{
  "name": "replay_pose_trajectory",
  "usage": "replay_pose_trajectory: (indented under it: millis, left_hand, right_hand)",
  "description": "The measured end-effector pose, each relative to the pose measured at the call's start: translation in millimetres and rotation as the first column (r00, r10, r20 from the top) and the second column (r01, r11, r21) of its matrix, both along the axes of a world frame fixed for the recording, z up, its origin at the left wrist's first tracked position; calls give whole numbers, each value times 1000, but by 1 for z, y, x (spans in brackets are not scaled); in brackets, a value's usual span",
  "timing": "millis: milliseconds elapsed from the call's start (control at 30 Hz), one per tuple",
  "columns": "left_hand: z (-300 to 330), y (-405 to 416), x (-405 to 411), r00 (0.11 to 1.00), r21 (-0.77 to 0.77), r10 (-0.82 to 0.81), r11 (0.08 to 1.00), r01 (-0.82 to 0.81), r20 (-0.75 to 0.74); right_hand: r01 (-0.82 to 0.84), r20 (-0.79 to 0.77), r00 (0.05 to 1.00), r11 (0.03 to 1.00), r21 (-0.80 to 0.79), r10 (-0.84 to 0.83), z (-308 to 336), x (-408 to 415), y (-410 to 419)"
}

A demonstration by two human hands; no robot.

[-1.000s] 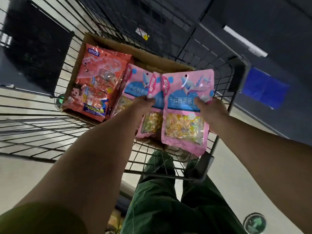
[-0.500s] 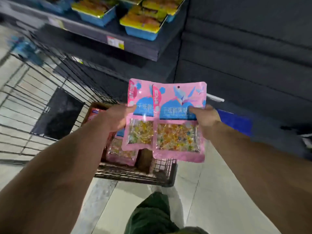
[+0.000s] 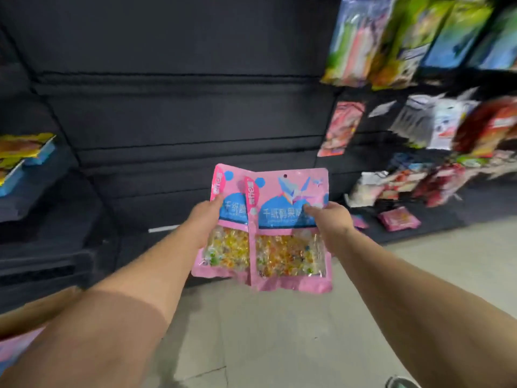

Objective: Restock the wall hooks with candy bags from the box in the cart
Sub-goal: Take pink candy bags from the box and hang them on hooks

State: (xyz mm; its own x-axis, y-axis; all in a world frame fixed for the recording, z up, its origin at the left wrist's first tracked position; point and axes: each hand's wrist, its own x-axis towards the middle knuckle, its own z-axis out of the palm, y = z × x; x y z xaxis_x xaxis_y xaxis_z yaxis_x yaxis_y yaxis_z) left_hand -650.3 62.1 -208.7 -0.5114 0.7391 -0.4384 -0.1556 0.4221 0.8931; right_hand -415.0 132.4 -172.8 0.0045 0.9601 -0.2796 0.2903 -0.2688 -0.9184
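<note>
I hold two pink candy bags upright in front of me, side by side and overlapping. My left hand (image 3: pixel 205 219) grips the left candy bag (image 3: pixel 226 247) at its left edge. My right hand (image 3: pixel 330 219) grips the right candy bag (image 3: pixel 288 247) at its right edge, thumb on the blue label. Each bag has a clear window of yellow and orange sweets and a hang hole at the top. Behind them is the dark slatted wall (image 3: pixel 181 121). The cart and box are out of view.
Hanging snack bags (image 3: pixel 391 37) fill the wall at the upper right, blurred. More packets (image 3: pixel 397 221) lie on the low dark shelf at right. Blue trays (image 3: pixel 22 155) sit on a shelf at left. Pale floor tiles (image 3: pixel 265 331) lie below.
Both hands lifted the two bags out of the cart's box, and my view swung up and right from the cart to the dark wall and the hanging display.
</note>
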Motion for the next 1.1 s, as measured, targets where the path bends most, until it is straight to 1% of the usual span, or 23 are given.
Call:
replay_pose_trajectory:
  millis: [100, 233, 433, 600, 767, 867, 967, 1100]
  left_hand:
    - [18, 51, 81, 993, 48, -112, 992, 114, -30]
    - [32, 101, 153, 976, 51, -219, 974, 219, 1]
    - [24, 184, 217, 957, 69, -290, 955, 289, 5]
    - [24, 272, 260, 934, 124, -356, 927, 353, 7]
    - [34, 373, 291, 917, 154, -399, 906, 395, -5]
    - [39, 429, 302, 907, 185, -420, 891, 415, -16]
    - [32, 470, 305, 905, 173, -425, 891, 419, -5]
    - [17, 499, 301, 925, 157, -377, 917, 366, 45]
  right_hand:
    - [192, -84, 978, 981, 22, -189, 14, 79, 20]
    - [362, -209, 910, 932, -25, -359, 10, 150, 39]
    - [484, -337, 808, 871, -87, -483, 2, 214, 85]
    - [600, -317, 751, 799, -39, -580, 6, 250, 157]
    - [655, -273, 731, 755, 23, -626, 24, 281, 249]
    - [671, -284, 722, 739, 63, -631, 29, 294, 300]
    - [669, -289, 718, 742, 34, -634, 24, 299, 338]
    - [635, -297, 735, 772, -14, -610, 15, 300, 375]
